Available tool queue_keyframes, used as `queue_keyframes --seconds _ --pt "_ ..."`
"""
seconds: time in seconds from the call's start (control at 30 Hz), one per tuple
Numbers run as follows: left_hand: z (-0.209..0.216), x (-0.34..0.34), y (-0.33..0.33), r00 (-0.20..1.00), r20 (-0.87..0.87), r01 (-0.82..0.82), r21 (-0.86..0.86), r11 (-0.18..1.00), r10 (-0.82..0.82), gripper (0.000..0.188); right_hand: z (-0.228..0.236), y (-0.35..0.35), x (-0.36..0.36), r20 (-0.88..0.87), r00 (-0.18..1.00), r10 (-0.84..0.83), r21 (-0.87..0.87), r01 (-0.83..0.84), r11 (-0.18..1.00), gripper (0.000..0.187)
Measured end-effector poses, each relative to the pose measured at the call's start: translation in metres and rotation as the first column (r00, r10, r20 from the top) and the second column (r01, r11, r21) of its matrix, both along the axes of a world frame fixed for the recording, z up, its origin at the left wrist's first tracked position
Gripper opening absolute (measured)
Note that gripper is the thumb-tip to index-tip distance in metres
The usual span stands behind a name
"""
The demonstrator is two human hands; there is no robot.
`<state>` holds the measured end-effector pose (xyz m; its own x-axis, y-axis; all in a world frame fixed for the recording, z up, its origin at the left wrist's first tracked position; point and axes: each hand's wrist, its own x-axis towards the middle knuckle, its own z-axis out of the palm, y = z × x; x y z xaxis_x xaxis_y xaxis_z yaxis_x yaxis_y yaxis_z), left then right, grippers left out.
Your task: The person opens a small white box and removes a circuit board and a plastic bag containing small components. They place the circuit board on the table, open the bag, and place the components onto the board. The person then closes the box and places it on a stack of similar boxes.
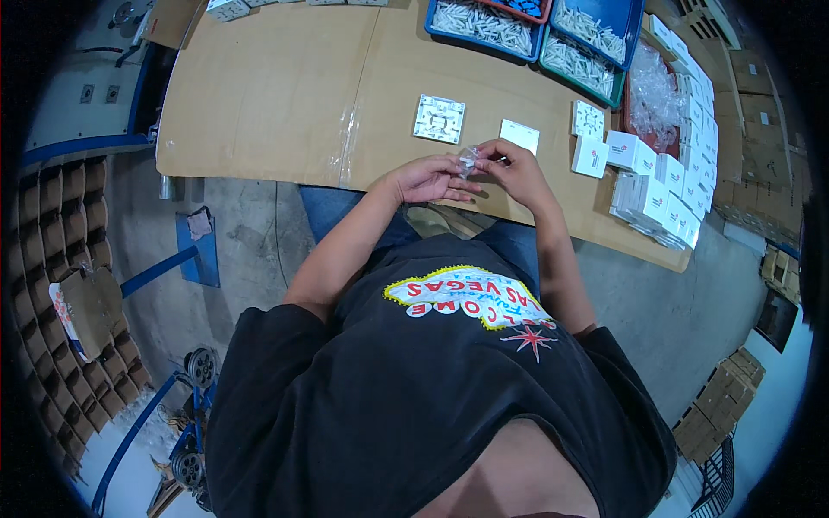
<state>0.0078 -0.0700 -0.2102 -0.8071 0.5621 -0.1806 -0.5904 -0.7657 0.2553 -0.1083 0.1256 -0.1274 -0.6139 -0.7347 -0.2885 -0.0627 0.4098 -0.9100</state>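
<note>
Just past the table's near edge, a small clear plastic bag (467, 162) is between my two hands; its contents are too small to name. My right hand (516, 175) pinches it with thumb and fingertips. My left hand (425, 180) has its upper fingers closed on the bag's other side, while its lower fingers stretch loosely to the right. Just beyond my hands lies a square white switch-plate-like part (439, 119), its inner frame and fittings facing up. A plain white square plate (520, 135) lies flat behind my right hand, partly covered by it.
Blue and green trays (543, 62) of small white parts stand at the far right. Clear plastic bags fill a red bin (654, 102). White boxes (649, 204) are stacked along the right edge, near another white fitting (588, 119). Cardboard (268, 95) covers the table.
</note>
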Motion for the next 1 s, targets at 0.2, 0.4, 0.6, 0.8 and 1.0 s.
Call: queue_keyframes --seconds 0.2,0.4,0.6,0.8,1.0 --pt "-0.001 0.000 -0.001 0.998 0.055 0.002 0.067 0.998 -0.005 0.046 0.005 -0.005 0.008 -0.229 0.973 -0.011 -0.014 0.008 1.000 0.011" --pt "0.001 0.000 0.002 1.000 0.025 -0.013 0.009 1.000 0.012 0.046 0.010 -0.007 0.013 -0.288 0.958 0.010 -0.006 -0.013 1.000 0.016" --pt "0.001 0.000 0.001 0.999 0.031 -0.019 0.015 1.000 0.019 0.046 0.012 -0.010 0.010 -0.338 0.941 0.018 0.027 -0.009 1.000 0.017" --pt "-0.006 -0.002 0.001 0.999 0.047 0.009 0.038 0.999 -0.011 0.045 0.011 -0.009 0.011 -0.362 0.932 0.015 0.062 0.008 0.998 0.016" --pt "-0.005 -0.003 0.002 0.999 0.039 0.010 0.020 1.000 -0.011 0.045 0.014 -0.008 0.009 -0.338 0.939 0.073 0.118 -0.034 0.992 0.016"
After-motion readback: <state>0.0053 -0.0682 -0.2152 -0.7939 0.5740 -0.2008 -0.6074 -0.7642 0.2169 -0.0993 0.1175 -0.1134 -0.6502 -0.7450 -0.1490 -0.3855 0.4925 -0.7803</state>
